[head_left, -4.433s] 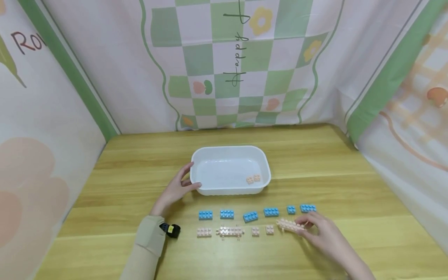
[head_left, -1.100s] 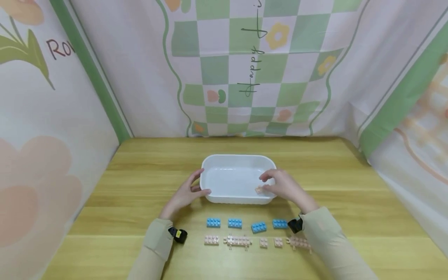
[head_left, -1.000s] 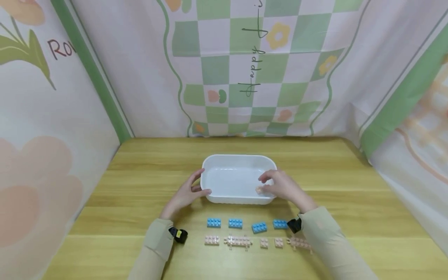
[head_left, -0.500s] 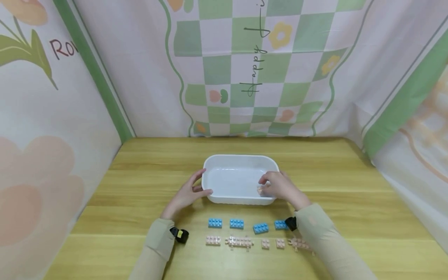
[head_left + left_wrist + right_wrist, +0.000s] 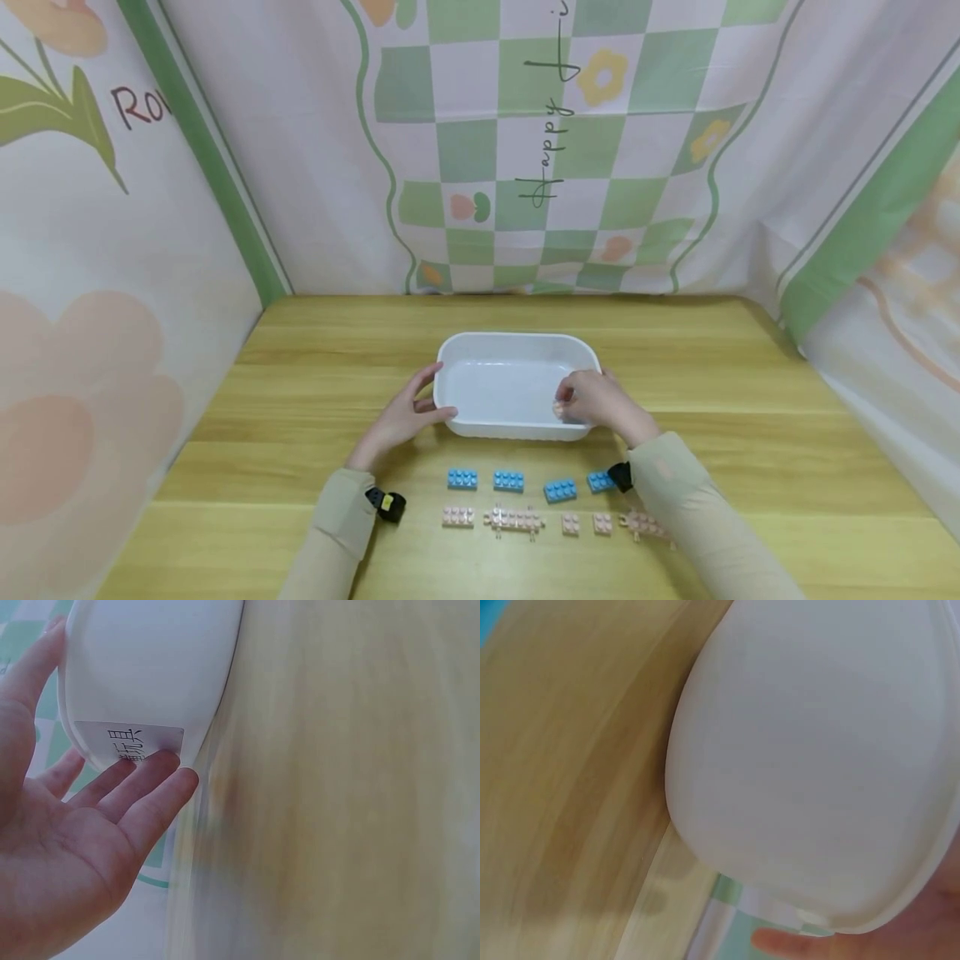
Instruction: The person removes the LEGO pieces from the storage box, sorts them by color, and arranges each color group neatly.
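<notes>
A white oblong plastic container (image 5: 517, 431) stands on the wooden table, with my hands at its two ends. My left hand (image 5: 397, 421) rests against the left end, thumb over the front corner of the rim; in the left wrist view its fairly straight fingers (image 5: 154, 810) touch the wall by a printed label (image 5: 135, 742). Reaching over the right end, my right hand (image 5: 603, 402) pinches a small pale peach toy brick (image 5: 558, 408) in the front right corner. The fingers mostly cover that brick. The container's outer wall (image 5: 802, 750) fills much of the right wrist view.
In front of the container runs a row of blue bricks (image 5: 508, 481). Nearer lies a row of pink pieces, among them a long pegged piece (image 5: 514, 520) and two small bricks (image 5: 570, 524). Another pegged piece (image 5: 647, 525) lies partly under the right sleeve (image 5: 690, 483).
Earlier my right hand held the right-hand pegged pink piece, which now lies on the table. It moved into the container, and its spread fingers have drawn together on a peach brick. Left hand stays.
</notes>
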Action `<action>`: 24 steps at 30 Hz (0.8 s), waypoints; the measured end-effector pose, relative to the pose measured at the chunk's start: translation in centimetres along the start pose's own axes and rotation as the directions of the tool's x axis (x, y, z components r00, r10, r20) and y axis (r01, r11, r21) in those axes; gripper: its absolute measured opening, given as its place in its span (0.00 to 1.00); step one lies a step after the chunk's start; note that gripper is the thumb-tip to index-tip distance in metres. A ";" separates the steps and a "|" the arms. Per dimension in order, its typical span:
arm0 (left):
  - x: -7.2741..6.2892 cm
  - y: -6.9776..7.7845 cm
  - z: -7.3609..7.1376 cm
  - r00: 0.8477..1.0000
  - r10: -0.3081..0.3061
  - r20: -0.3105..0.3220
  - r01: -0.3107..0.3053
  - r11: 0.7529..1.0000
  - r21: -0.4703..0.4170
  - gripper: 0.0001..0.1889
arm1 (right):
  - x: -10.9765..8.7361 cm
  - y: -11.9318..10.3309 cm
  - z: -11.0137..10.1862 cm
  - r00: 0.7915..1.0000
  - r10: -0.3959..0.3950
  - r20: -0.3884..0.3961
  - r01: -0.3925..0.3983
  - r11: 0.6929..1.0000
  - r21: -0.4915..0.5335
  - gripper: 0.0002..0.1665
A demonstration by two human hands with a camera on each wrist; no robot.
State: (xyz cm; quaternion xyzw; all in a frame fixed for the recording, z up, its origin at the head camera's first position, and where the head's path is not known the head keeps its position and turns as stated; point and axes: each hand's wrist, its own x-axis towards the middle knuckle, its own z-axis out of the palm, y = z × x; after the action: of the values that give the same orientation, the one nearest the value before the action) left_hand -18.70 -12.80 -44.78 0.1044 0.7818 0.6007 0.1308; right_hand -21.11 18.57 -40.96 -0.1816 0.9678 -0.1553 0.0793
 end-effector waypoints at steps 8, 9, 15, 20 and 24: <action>0.4 -0.7 0.0 1.000 0.008 -0.019 -0.007 1.000 0.003 0.43 | 0.2 0.0 0.1 1.000 0.001 -0.003 -0.001 1.000 -0.004 0.02; 0.4 -0.8 0.0 1.000 0.006 -0.020 -0.006 1.000 0.005 0.43 | 0.2 0.0 0.1 1.000 0.003 -0.006 -0.003 1.000 -0.006 0.02; 0.4 -0.7 0.1 1.000 0.009 -0.025 -0.009 1.000 0.005 0.44 | 0.1 -0.2 -0.2 1.000 -0.005 -0.029 0.005 1.000 -0.016 0.03; 0.5 -0.7 0.1 0.999 0.008 -0.034 -0.008 1.000 0.011 0.45 | -0.2 -0.5 -0.5 0.998 -0.022 -0.055 0.024 0.999 0.031 0.04; 0.4 -0.7 0.1 0.999 0.003 -0.035 -0.003 1.000 0.015 0.44 | -0.6 -0.7 -0.7 0.994 -0.060 -0.090 0.065 0.996 0.055 0.08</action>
State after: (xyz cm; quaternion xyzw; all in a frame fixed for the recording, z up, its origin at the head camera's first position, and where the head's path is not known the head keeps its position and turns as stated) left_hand -19.04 -12.73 -45.55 0.0961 0.7882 0.5969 0.1155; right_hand -20.54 18.37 -39.98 -0.2026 0.9592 -0.1936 0.0366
